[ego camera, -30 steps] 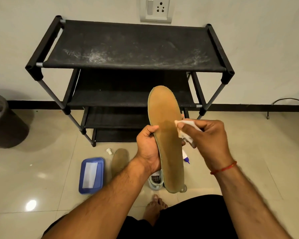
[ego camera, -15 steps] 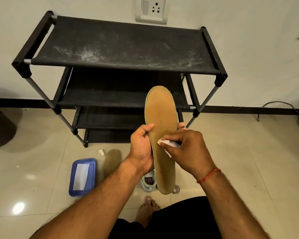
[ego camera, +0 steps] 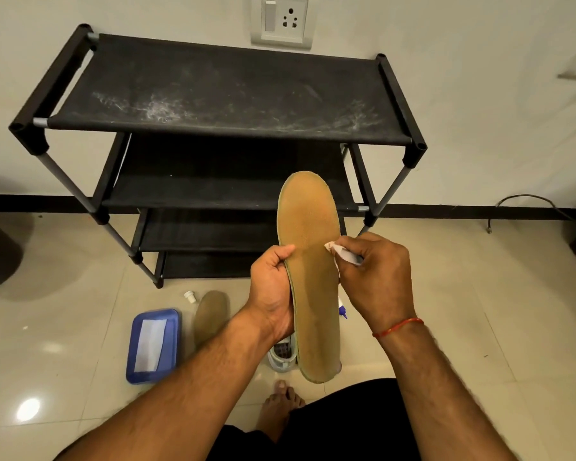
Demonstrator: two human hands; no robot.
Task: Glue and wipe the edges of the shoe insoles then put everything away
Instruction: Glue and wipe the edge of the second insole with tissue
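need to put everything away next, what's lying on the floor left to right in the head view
blue tray → white cap → insole on the floor → shoe → glue bottle

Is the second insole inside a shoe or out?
Out: the second insole lies bare on the floor, beside the blue container.

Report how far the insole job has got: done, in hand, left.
Done: gluing looks begun at least, since a white cap lies off on the floor. In hand: the left hand grips one insole while the right hand pinches a white wipe to its right edge. Left: the second insole, blue box, cap and shoe lie on the floor, not put away.
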